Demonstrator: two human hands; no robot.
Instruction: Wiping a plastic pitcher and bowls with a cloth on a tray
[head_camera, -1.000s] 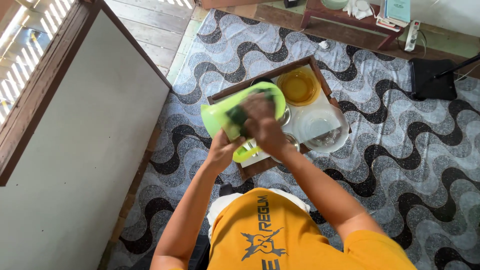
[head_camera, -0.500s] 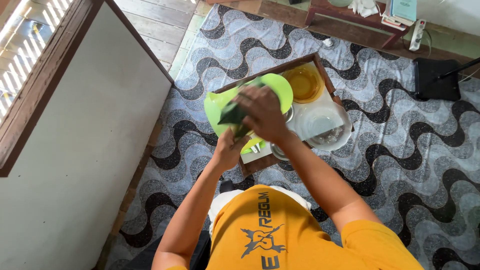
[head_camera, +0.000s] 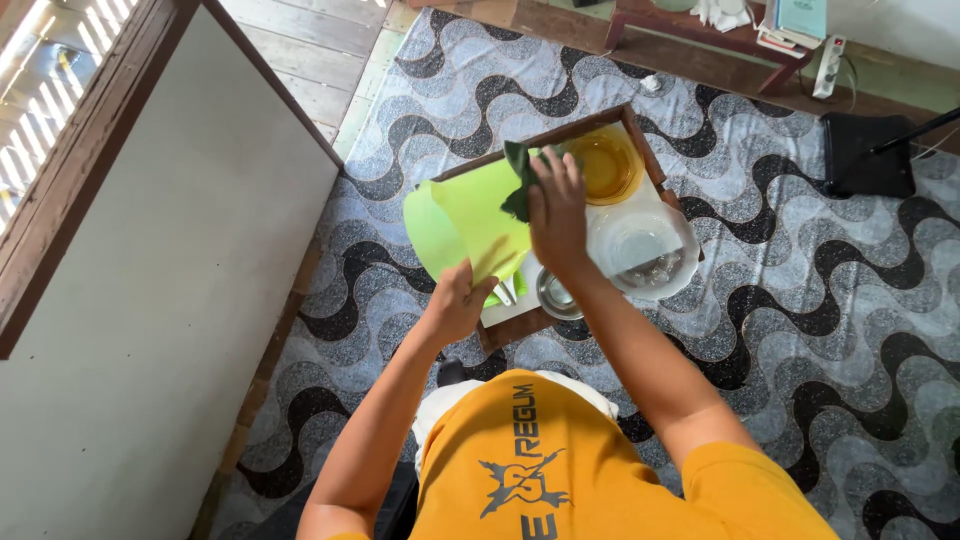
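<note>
1. The left hand grips the near edge of a light green jug, fingers curled around its lower rim.
2. The right hand presses a dark green cloth against the jug's far edge, fingers closed over the cloth.
3. The jug is held tilted in the air above the left part of a wooden tray, covering the tray's left edge from view.
4. A green handle piece shows just beneath the jug, near the tray's near-left corner.
5. An amber bowl sits in the tray's far-right corner, just beside the right hand's fingertips.
6. A clear bowl lies along the tray's right edge, overhanging it slightly.
7. A small metal cup stands near the tray's near edge, under the right wrist.
8. The tray rests on a floor mat patterned with black and grey waves.
9. A white panel stands to the left of the mat.
10. A low red-brown table is beyond the mat's far edge, and a black pad lies at the far right.
</note>
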